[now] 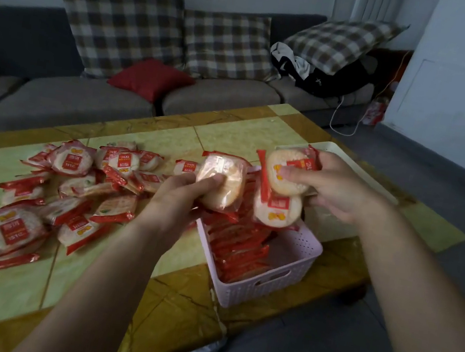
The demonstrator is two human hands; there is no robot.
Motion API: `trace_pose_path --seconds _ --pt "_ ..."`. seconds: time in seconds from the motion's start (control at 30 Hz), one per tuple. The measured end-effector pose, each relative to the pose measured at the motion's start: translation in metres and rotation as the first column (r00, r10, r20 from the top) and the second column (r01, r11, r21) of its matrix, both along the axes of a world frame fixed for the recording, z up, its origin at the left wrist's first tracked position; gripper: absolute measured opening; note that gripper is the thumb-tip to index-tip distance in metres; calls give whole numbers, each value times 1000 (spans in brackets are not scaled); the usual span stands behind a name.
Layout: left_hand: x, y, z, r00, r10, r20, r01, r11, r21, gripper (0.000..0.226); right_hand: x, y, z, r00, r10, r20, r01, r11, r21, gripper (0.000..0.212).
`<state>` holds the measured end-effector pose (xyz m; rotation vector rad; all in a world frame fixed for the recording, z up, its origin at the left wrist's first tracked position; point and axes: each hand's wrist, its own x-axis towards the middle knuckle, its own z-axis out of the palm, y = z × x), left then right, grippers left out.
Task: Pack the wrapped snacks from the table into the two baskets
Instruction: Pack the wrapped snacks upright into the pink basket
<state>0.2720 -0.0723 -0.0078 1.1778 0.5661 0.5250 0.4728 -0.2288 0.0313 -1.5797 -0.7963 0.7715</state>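
Table (231, 136) first: most of the wrapped rice crackers (70, 189) lay loose on its left side. The pink basket (265, 287) sat at the near right edge, a row packed on edge inside and its right half free. I had the right hand (341, 190) clasping two packets (286, 172) above it, and the left hand (179, 195) pinching one packet (221, 183). Best, I judged, to slot them upright beside that row.

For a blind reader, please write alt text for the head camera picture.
The left hand and the right hand each hold a wrapped snack above a pink basket partly filled with snacks. More loose snacks lie on the table, a grey sofa behind.
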Motion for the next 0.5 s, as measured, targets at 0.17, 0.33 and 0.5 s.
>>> trace_pose_path --seconds 0.17,0.33,0.5 --pt "5 -7 0 972 -136 192 145 989 -34 43 -18 23 -13 864 -146 -481 246 958 150 24" --pt "19 -18 4 992 -12 126 16 999 -28 47 -29 39 -19 880 -189 -436 272 953 134 8" --pt "13 1 -2 958 278 -65 -268 955 131 40 -2 22 -10 939 -301 -169 313 949 46 14"
